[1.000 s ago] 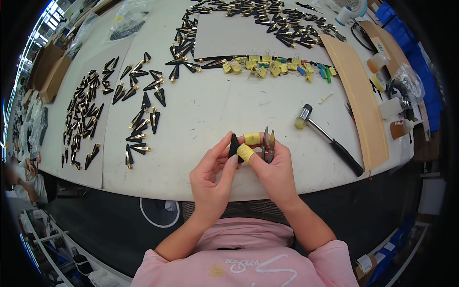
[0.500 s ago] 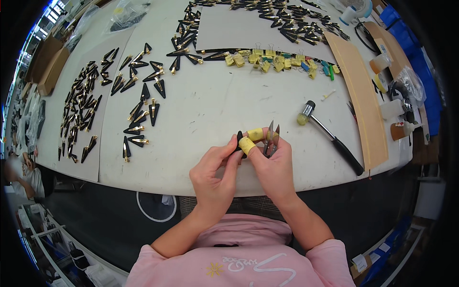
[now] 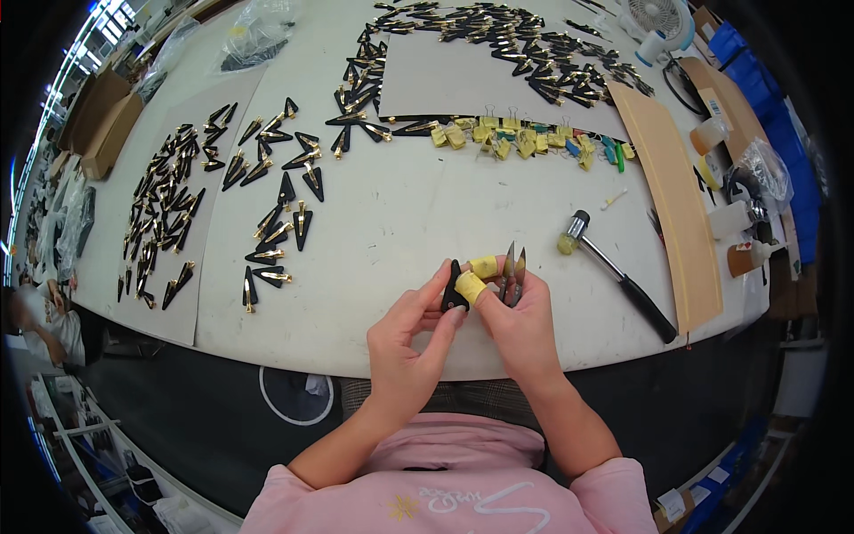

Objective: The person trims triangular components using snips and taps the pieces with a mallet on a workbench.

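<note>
In front of my chest, a black triangular hair clip [image 3: 455,292] is pinched between the fingers of my left hand [image 3: 405,334], its narrow tip pointing away from me. My right hand [image 3: 523,329] touches the clip's right side with a thumb and a finger wrapped in yellow tape. A pair of small metal snips [image 3: 513,274] sits in that same hand, blades pointing up and slightly apart. Past my left hand, loose black clips with gold metal prongs [image 3: 267,233] lie on the white table [image 3: 418,205].
A black-handled hammer [image 3: 623,278] lies to the right, near a cardboard strip [image 3: 669,209]. Yellow-wrapped binder clips [image 3: 534,141] line a grey board [image 3: 463,76] farther back. More hair clips cover the left board [image 3: 169,196]. Bottles [image 3: 743,256] and a fan [image 3: 658,20] stand right.
The hair clip has turned in my fingers, so more of its broad black face shows. Both hands stay together around it. The whole view has shifted slightly.
</note>
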The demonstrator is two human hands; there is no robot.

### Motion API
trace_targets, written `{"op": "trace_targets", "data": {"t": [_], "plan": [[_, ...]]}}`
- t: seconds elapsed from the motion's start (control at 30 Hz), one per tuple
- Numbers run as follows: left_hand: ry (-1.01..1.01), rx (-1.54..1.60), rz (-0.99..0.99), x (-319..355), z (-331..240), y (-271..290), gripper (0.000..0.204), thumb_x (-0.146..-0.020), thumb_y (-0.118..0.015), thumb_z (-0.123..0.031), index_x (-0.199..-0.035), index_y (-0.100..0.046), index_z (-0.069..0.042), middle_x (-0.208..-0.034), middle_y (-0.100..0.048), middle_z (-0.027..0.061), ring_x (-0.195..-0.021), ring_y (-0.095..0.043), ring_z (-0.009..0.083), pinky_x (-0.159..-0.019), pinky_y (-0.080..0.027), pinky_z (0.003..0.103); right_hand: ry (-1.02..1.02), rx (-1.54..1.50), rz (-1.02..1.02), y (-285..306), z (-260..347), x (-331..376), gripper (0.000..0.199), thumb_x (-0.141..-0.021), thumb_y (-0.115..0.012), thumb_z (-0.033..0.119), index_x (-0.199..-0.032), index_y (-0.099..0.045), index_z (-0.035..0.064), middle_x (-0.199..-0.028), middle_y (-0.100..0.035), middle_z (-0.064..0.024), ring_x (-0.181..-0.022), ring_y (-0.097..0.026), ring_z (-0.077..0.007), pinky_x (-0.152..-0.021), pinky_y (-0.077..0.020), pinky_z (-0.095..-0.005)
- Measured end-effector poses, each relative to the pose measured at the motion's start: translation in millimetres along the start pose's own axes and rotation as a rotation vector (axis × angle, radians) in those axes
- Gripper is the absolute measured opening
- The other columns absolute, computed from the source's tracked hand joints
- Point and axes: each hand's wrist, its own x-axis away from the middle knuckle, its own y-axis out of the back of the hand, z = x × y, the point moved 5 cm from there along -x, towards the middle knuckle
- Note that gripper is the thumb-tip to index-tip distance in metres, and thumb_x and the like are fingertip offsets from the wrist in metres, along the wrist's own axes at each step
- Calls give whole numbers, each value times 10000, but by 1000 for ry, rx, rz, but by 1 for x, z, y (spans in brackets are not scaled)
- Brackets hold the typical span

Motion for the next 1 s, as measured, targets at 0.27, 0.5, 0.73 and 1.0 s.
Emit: {"op": "trace_targets", "data": {"t": [0.27, 0.5, 0.73, 1.0], "plan": [[-299, -416, -20, 3, -2, -2, 390, -826, -645, 56, -1206, -626, -29, -813, -633, 113, -681, -624, 153, -651, -525, 261, 80, 99, -90, 1, -8, 3, 91, -848, -639, 45, -923, -634, -8, -654, -526, 66, -533, -375, 20, -475, -299, -176], [-339, -415, -59, 4, -4, -2, 302, -823, -643, 69, -1118, -654, 3, -810, -644, 119, -687, -628, 158, -643, -515, 261, 104, 57, -61, 2, -11, 5, 79, -857, -642, 57, -908, -621, 1, -592, -475, 86, -514, -344, 23, -457, -249, -189], [-72, -146, -12, 1, 6, 6, 147, -865, -632, 38, -1011, -641, 53, -919, -678, 91, -821, -649, 115, -745, -516, 231, 118, 75, -31, 3, -10, 6, 88, -856, -647, 54, -921, -628, -3, -622, -510, 76, -524, -370, 23, -460, -266, -184], [151, 88, 69, 0, 3, 2, 169, -876, -646, -4, -1016, -576, 58, -919, -667, 102, -835, -643, 117, -769, -525, 241, 15, 28, 74, -1, 5, 4, 133, -856, -631, 73, -962, -641, -6, -796, -617, 27, -651, -501, -14, -576, -418, -187]]}}
